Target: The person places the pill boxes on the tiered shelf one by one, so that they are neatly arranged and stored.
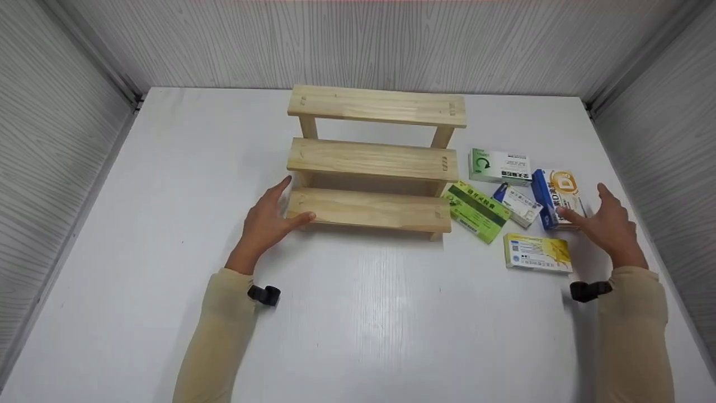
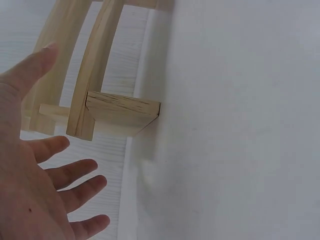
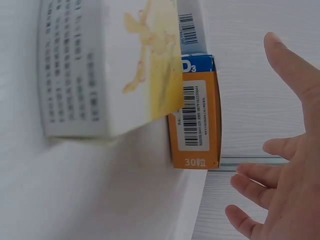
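Observation:
A three-tier wooden shelf [image 1: 372, 157] of pale steps stands at the middle of the table. My left hand [image 1: 271, 218] is at its left end, fingers spread, the thumb overlapping the lowest step's corner in the head view. In the left wrist view the left palm [image 2: 35, 185] faces the shelf's end [image 2: 122, 107], holding nothing. Over on the right, my right hand [image 1: 607, 229] is spread beside a blue, white and orange D3 medicine box [image 1: 562, 193], thumb overlapping its edge. The right wrist view shows that box's orange end [image 3: 195, 120] apart from the fingers, with nothing in the hand.
Right of the shelf lie a green-and-white box [image 1: 500, 166], a lime-green box [image 1: 476, 211], a small blue-and-white box [image 1: 518, 205] and a yellow-and-white box [image 1: 538, 253]. Wood-grain panels [image 1: 358, 45] wall the white table [image 1: 358, 324] at the back and both sides.

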Tool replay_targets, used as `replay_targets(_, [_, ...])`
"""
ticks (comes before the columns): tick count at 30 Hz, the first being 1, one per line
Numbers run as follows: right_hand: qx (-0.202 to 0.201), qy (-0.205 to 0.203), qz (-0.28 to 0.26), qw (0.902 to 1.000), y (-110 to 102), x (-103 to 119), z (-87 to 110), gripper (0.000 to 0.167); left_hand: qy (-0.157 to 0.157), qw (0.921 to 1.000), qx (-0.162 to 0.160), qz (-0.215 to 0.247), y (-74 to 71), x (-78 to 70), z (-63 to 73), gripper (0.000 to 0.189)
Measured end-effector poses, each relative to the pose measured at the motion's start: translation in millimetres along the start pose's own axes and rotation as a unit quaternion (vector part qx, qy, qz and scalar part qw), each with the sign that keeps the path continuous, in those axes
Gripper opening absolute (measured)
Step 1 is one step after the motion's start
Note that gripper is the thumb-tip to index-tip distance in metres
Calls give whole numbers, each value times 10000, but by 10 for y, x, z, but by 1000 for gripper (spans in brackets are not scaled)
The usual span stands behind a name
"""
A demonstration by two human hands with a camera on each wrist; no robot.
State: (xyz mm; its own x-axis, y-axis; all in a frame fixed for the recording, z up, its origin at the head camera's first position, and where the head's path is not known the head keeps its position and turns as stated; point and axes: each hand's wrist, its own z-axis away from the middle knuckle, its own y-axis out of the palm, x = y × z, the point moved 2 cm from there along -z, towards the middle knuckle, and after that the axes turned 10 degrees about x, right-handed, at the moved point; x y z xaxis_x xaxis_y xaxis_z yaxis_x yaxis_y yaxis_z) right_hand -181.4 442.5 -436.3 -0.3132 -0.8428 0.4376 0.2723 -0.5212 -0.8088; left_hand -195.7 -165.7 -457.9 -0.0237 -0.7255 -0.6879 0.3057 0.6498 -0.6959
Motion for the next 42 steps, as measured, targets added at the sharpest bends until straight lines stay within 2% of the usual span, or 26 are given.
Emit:
replay_targets(7, [413,281,-81,9987,84,-90,-9,116,-48,9981,138,595,51,20,-9,94])
replay_targets(12, [556,337,-80,9978,131,-103,-21,118,-120,9974,160,691,68,30,-25,93])
replay_targets(18, [603,427,-124,9972,177,-86,-39,121,-172,9968,99,771,66,40,-42,89])
replay_targets(31, [670,363,-14,9971,160,-54,-62,119,-388,9927,280,1108,42,50,-71,85])
replay_targets(37, [819,503,-80,9953,125,-102,-50,119,-328,9900,316,1334,50,66,-58,86])
replay_targets(42, [677,495,-355,9958,100,-135,-30,112,-245,9879,344,1491,60,81,-52,87])
